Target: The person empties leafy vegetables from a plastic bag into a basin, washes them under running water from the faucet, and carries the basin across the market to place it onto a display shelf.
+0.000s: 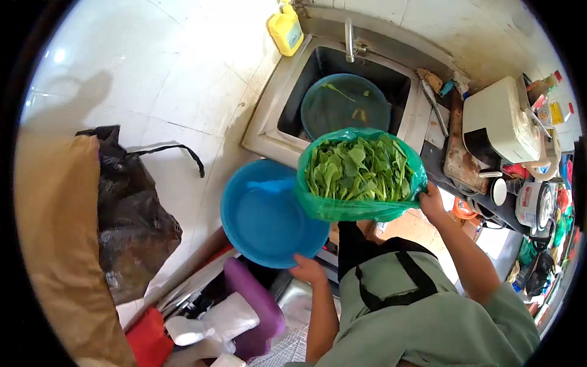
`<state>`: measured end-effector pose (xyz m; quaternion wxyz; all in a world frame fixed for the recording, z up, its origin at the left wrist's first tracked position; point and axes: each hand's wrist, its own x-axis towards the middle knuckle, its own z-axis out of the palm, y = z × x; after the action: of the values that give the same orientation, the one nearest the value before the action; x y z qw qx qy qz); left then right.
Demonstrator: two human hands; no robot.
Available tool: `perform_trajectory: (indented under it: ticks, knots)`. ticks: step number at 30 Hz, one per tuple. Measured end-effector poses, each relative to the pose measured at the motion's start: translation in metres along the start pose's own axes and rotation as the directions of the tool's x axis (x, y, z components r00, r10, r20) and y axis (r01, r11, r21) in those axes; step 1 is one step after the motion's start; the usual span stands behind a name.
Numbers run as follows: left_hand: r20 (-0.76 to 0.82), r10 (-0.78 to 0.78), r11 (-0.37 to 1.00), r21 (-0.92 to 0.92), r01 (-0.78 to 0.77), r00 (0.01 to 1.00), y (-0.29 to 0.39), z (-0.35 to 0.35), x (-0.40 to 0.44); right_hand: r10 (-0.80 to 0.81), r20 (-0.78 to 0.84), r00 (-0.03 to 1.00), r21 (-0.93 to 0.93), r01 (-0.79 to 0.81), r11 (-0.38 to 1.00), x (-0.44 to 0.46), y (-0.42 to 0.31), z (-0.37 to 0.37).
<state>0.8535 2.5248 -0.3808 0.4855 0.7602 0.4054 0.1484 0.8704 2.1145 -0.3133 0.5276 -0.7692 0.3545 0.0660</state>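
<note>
My left hand is closed on the near rim of a round blue basin, which looks to hold nothing but a patch of lighter blue reflection. In my right hand is the right edge of a green plastic bag, its mouth wide open. Leafy greens fill the bag to the top. The bag's left side overlaps the basin's right rim. Beyond the bag, a dark round basin of water sits in the sink, with a few loose leaves floating in it.
A metal tap rises behind the sink. A yellow bottle stands at its left corner. On the right counter are a knife, a cutting board and a white appliance. A black bag hangs at left.
</note>
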Motion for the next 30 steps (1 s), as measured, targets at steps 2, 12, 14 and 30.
perform_trajectory:
  ticks: [2,12,14,30]
  knots:
    - [-0.017,0.074,0.997,0.023,-0.074,0.997,-0.003,-0.008,-0.001,0.048,0.026,0.998,0.160,-0.052,0.986,0.009,0.010,0.001]
    - [0.018,0.082,0.968,-0.237,-0.075,0.997,0.106,-0.064,-0.060,0.228,0.033,0.973,0.694,-0.187,0.696,-0.004,0.000,-0.023]
    - [0.043,0.089,0.989,-0.118,-0.083,0.995,0.117,-0.075,-0.065,0.293,0.036,0.955,0.724,-0.227,0.652,-0.015,-0.005,-0.032]
    - [0.263,0.524,0.849,-0.080,-0.523,0.810,0.166,-0.091,-0.053,-0.049,-0.069,0.996,-0.233,0.032,0.972,-0.003,-0.021,0.005]
